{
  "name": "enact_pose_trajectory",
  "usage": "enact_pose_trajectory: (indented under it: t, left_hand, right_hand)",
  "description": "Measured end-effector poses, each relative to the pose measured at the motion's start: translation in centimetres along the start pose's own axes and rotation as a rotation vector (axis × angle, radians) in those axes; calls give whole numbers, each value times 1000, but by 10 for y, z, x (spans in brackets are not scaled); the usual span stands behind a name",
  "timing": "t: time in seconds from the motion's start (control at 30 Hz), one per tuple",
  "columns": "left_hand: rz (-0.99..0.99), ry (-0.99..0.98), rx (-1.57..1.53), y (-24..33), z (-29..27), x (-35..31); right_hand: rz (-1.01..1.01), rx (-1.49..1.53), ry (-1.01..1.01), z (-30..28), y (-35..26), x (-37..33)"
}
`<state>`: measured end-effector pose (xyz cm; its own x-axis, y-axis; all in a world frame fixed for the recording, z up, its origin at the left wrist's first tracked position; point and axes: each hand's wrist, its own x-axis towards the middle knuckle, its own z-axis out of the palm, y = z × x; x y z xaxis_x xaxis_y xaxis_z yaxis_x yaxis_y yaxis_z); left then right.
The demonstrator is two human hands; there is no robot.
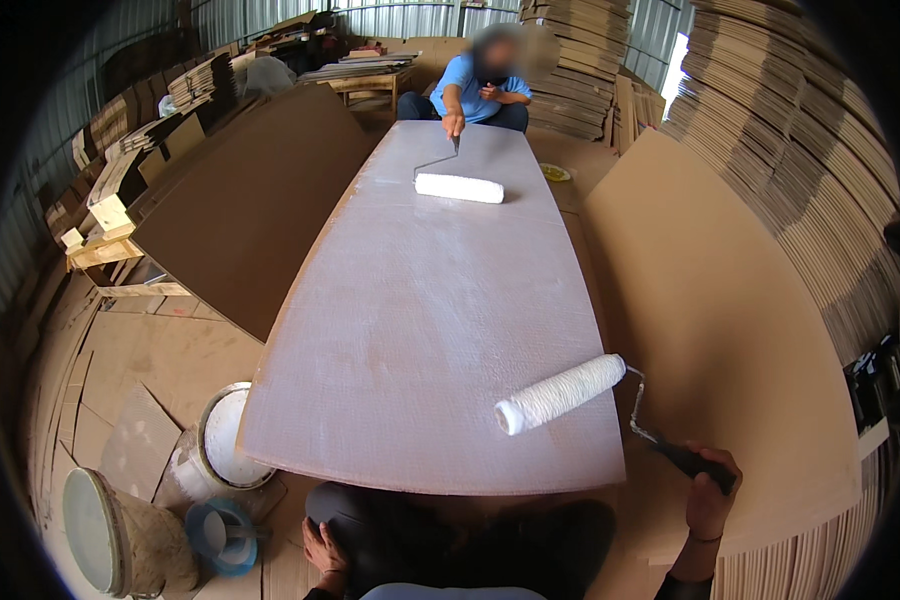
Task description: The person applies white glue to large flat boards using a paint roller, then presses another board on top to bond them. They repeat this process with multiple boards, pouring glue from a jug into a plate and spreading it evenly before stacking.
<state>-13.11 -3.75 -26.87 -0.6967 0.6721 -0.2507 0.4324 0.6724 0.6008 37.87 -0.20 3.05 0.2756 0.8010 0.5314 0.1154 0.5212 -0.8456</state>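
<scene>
My right hand (712, 492) is wrapped round the black handle of a paint roller (562, 394). Its fluffy white sleeve rests on the near right part of a large cardboard sheet (400, 300), which is coated with a thin whitish layer. Down by my left knee, my left hand (324, 550) lies with fingers stretched out and nothing in it. Across the sheet, a crouching person in a blue shirt holds a second paint roller (459, 188) against the far end.
Left of me stand a white bucket (192, 470), a stained bucket (120, 530) and a small blue container (207, 535). Large brown cardboard sheets lean on the left (260, 200) and right (710, 330). Tall cardboard stacks (770, 110) rise at the right.
</scene>
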Motion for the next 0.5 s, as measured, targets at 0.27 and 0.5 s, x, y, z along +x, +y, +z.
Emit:
enact_pose_trajectory:
  t: [0.27,0.5]
  left_hand:
    - [-5,117,-321,-29,15,12]
    - [-87,201,-926,-81,11,45]
  right_hand:
    - [111,366,232,-20,32,0]
    - [117,380,241,-17,32,2]
